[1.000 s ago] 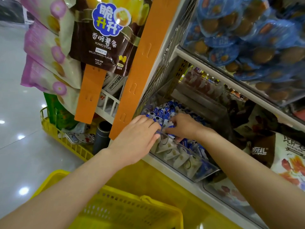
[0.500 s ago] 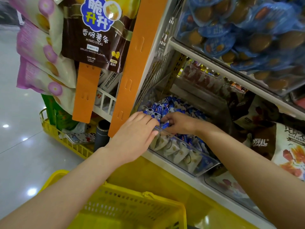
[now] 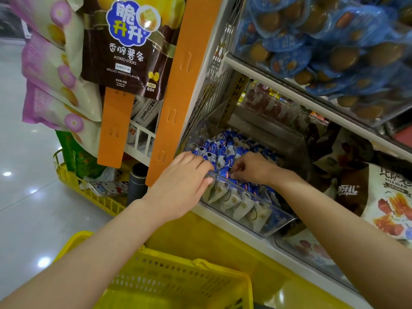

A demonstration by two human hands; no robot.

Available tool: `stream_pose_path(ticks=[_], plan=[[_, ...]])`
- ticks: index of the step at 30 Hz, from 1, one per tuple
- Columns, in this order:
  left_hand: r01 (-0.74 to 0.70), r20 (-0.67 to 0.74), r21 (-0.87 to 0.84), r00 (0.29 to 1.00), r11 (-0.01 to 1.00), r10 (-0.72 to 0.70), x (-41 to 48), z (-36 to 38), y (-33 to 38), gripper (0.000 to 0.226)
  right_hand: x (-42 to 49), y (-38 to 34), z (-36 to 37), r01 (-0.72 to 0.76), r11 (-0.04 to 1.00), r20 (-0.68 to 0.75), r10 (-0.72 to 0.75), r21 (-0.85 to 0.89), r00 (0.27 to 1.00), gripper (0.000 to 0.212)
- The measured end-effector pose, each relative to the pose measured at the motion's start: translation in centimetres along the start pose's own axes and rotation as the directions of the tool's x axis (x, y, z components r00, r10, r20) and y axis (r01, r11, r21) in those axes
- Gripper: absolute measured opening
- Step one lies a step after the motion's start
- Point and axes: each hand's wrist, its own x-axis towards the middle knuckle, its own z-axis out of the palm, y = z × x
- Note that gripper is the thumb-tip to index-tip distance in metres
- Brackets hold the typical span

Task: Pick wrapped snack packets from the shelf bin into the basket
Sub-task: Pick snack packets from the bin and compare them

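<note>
Right grip point(image 3: 252, 168) on packet point(image 3: 225, 174) behind rim point(image 3: 267, 202)

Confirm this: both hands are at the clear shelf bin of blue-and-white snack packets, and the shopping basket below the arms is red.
The shopping basket is yellow, not red; the head view shows it. The rest holds: left hand and right hand are at the clear shelf bin of blue-and-white snack packets, basket below the arms.

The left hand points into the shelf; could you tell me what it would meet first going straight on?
Most likely the packets heaped in the bin; the left hand sits at its front rim.
</note>
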Motion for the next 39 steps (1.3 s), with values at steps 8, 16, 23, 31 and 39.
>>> stream_pose_path(ticks=[8,16,23,31,39], plan=[[-0.006,0.014,0.007,1.0,1.0,0.006,0.2,-0.1,-0.1,0.033,-1.4,0.3,-0.4,0.052,0.999,-0.175,-0.052,-0.009,0.983,0.015],[0.193,0.091,-0.327,0.981,0.925,-0.173,-0.6,-1.9,2.3,0.042,-7.7,-1.1,-3.0,0.337,0.94,-0.742,-0.189,0.052,0.643,0.011],[0.477,0.36,-0.852,0.834,0.218,-0.418,-4.5,-3.2,5.8,0.028,-12.7,-4.2,3.2,0.527,0.767,-0.652,-0.193,0.365,0.733,0.013],[0.597,0.433,-0.625,0.801,0.503,-0.413,-9.7,-2.7,3.9,0.012,-13.1,-5.0,9.7,0.263,0.433,-0.241,-0.107,0.862,0.965,0.013],[0.694,0.538,-0.604,0.718,0.391,-0.442,-12.1,-0.1,4.1,0.023,-11.8,-4.7,14.3,0.129,0.465,-0.143,-0.004,0.876,0.99,0.026]])
